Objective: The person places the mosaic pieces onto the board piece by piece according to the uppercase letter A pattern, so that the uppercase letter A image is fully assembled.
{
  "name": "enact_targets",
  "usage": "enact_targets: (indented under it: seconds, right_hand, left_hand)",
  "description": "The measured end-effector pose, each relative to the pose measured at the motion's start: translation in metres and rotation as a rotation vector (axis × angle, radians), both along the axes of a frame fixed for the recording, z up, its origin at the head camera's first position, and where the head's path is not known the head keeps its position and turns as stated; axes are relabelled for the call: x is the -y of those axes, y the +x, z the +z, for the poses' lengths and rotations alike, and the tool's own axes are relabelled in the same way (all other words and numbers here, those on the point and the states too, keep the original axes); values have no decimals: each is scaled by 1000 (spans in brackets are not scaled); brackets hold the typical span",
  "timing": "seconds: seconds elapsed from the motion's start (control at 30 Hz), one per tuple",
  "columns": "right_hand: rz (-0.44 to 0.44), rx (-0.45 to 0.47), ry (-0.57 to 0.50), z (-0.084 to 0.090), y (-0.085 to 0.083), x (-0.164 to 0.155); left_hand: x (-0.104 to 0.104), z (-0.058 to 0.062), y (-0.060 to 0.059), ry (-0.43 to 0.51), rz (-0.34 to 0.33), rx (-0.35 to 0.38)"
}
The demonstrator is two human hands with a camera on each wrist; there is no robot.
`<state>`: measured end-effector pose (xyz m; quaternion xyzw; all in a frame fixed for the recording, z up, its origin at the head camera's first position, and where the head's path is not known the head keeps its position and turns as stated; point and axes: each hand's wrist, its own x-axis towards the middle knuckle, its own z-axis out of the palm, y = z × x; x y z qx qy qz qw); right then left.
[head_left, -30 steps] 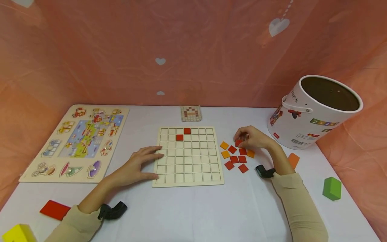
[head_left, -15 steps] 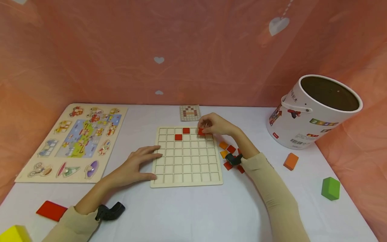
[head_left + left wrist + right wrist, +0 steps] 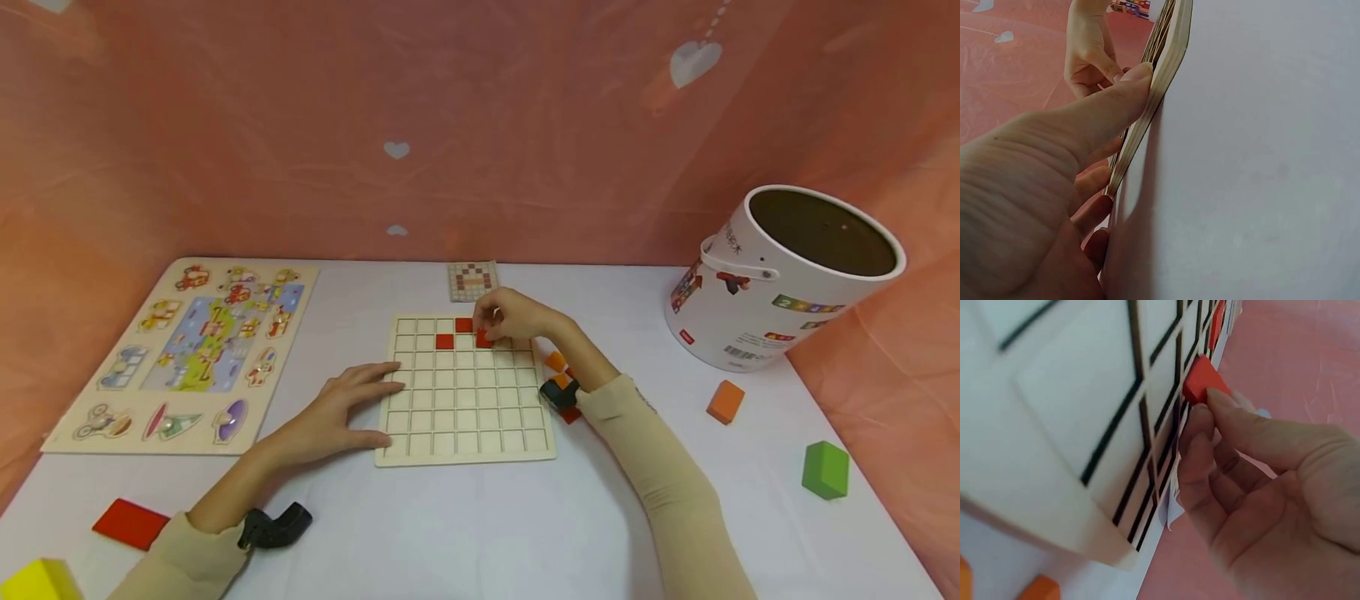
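A pale wooden grid board [image 3: 467, 408] lies in the middle of the table. Two red square tiles sit in it near the top: one in the top row [image 3: 464, 325], the other [image 3: 445, 342] a row lower and to the left. My right hand [image 3: 517, 317] pinches a third red tile [image 3: 1205, 380] between thumb and fingers, over the second row; in the right wrist view the tile is tilted against the grid. My left hand [image 3: 341, 412] rests at the board's left edge, thumb [image 3: 1129, 84] and fingertips touching it.
Orange and red tiles [image 3: 556, 362] lie right of the board, partly hidden under my right forearm. A small pattern card [image 3: 472, 282] is behind the board. A picture puzzle [image 3: 202, 358] lies left; a white bucket [image 3: 750, 317], orange block [image 3: 726, 402] and green block [image 3: 825, 471] stand right.
My right hand has picked up a red tile from the loose pile and carried it left to the board's upper rows. My left hand has stayed at the board's edge.
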<state>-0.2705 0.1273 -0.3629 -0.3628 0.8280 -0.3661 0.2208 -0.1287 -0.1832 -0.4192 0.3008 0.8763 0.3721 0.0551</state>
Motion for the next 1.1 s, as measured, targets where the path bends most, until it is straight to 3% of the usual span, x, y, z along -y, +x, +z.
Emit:
enact_targets:
  seconds: [0.53, 0.73, 1.1]
  right_hand:
    - [-78, -75, 64, -1, 7, 0]
    - [-157, -38, 2, 1, 21, -37]
    - [-274, -28, 57, -10, 55, -115]
  left_hand:
    - [2, 0, 0, 5, -1, -13]
    - [0, 0, 1, 7, -6, -7]
    - [0, 0, 1, -1, -6, -11]
